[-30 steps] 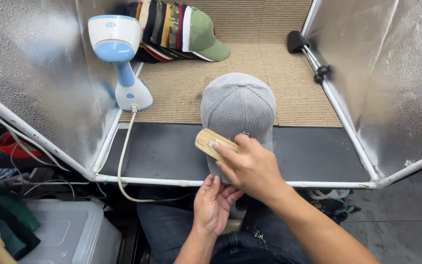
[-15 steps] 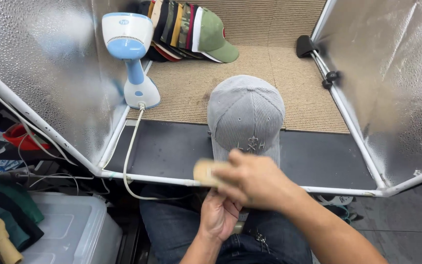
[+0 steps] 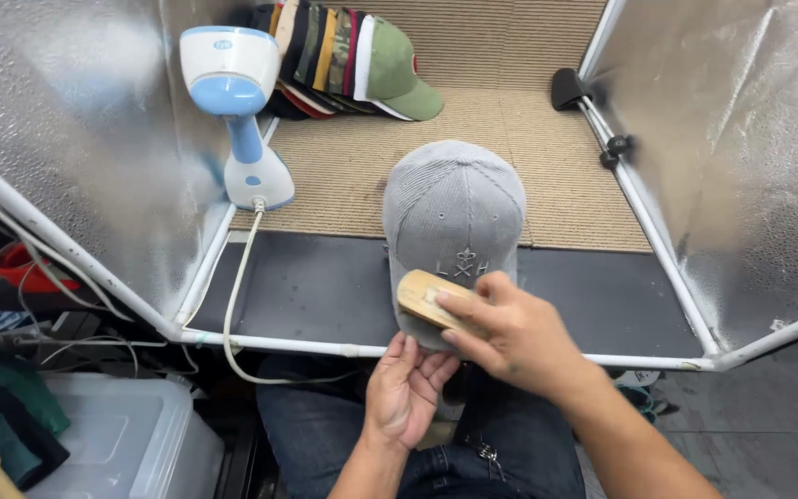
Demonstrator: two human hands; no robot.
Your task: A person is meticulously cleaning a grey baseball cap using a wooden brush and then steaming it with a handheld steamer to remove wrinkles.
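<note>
A grey corduroy cap (image 3: pixel 454 205) lies crown-up on the work surface, its brim toward me over the front rail. My right hand (image 3: pixel 508 335) grips a wooden brush (image 3: pixel 425 298) and presses it on the cap's brim. Under the brim, my left hand (image 3: pixel 405 388) lies palm up with its fingers touching the brim's edge.
A blue and white handheld steamer (image 3: pixel 237 111) stands at the left, its cord (image 3: pixel 231 314) trailing over the rail. A row of stacked caps (image 3: pixel 348 57) lies at the back. Shiny silver panels (image 3: pixel 57 139) wall both sides. A clear plastic bin (image 3: pixel 103 444) sits lower left.
The brush hand slid down off the cap's front toward the rail, then came back up onto the brim. The left hand stayed under the brim.
</note>
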